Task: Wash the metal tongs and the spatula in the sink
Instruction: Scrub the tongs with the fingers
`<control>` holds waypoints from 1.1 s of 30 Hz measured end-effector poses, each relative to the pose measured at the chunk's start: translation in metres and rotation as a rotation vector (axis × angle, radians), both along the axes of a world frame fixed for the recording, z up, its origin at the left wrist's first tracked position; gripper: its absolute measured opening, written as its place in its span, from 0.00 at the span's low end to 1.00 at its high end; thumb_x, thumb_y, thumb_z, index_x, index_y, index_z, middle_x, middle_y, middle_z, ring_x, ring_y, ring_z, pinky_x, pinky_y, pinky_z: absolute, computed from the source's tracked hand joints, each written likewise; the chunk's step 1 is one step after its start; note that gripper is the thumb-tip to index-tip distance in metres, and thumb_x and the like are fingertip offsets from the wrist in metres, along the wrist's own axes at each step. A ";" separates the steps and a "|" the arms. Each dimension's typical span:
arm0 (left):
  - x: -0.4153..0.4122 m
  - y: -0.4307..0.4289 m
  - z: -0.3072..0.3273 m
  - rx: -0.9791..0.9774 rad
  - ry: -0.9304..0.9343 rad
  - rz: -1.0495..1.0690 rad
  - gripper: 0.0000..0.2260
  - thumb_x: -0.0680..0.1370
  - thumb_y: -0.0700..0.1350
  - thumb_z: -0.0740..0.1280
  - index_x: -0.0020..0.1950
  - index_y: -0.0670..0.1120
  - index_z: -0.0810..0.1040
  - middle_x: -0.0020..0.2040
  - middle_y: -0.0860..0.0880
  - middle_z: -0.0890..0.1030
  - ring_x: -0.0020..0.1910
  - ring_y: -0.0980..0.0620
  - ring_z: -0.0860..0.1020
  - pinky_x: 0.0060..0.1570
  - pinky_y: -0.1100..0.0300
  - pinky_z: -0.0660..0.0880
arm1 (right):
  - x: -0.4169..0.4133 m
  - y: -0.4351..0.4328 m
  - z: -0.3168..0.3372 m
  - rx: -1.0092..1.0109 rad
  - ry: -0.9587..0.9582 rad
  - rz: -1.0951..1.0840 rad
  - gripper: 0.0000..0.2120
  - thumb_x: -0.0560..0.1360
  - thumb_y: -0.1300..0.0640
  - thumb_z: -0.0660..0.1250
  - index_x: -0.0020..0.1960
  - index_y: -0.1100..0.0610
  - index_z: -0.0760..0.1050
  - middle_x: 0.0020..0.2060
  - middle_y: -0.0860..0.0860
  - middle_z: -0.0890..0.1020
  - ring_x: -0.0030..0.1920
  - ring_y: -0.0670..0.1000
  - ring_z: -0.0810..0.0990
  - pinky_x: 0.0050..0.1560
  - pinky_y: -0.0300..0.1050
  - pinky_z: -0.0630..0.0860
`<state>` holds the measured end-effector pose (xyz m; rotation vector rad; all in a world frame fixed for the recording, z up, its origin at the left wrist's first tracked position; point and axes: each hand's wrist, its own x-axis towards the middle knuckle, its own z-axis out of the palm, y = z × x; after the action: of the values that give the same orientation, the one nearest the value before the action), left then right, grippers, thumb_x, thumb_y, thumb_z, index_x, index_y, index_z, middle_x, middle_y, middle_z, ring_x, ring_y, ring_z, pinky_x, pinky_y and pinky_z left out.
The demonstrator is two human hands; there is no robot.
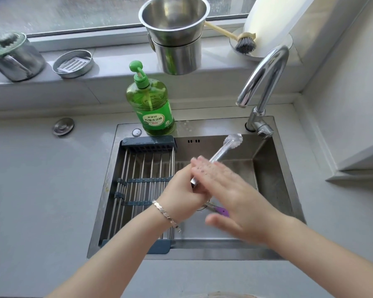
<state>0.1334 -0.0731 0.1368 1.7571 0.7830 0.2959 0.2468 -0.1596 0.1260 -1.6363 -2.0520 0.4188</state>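
The left hand (182, 196) is curled round the lower end of the metal tongs (226, 147), gripping them over the middle of the sink (267, 160). The right hand (230, 190) lies flat across the tongs just above that grip, fingers straight and close together and thumb held apart. Small soap bubbles dot its knuckles. A silver bracelet (166, 214) sits on the left wrist.

The tongs run on a slant, with the held end low and toward the person. The working end is up and to the right, pointing at the back wall of the sink below the faucet (265, 78). They are plain shiny metal, and the 2 arms lie close together. They end in a scalloped head that is blurred, so finer detail cannot be told.

Under the hands, on the sink floor, the spatula (221, 211) shows only as a thin metal shaft and a purple part. The rest is hidden by the right hand, so how it lies cannot be told.

A dark blue drying rack (142, 168) with steel rods spans the left half of the sink. A green bottle of dish soap (151, 104) with a pump stands on the back rim. On the grey counter (30, 190) to the left sits a round metal cap (63, 125).

Along the window sill stand a steel canister (13, 57) and a shallow round tin (73, 63). Beyond them are 2 stacked steel pots (174, 33) and a wooden-handled dish brush (243, 43).
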 end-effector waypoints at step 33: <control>0.006 0.002 -0.008 -1.386 -0.290 0.462 0.23 0.79 0.57 0.52 0.35 0.43 0.75 0.15 0.53 0.61 0.16 0.55 0.64 0.22 0.70 0.63 | 0.000 -0.003 -0.002 -0.089 -0.148 0.003 0.41 0.73 0.32 0.41 0.72 0.63 0.58 0.73 0.55 0.57 0.74 0.53 0.52 0.73 0.43 0.47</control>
<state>0.1394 -0.0708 0.1290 0.2218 0.8410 0.2057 0.2466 -0.1622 0.1238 -1.7644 -2.1712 0.4063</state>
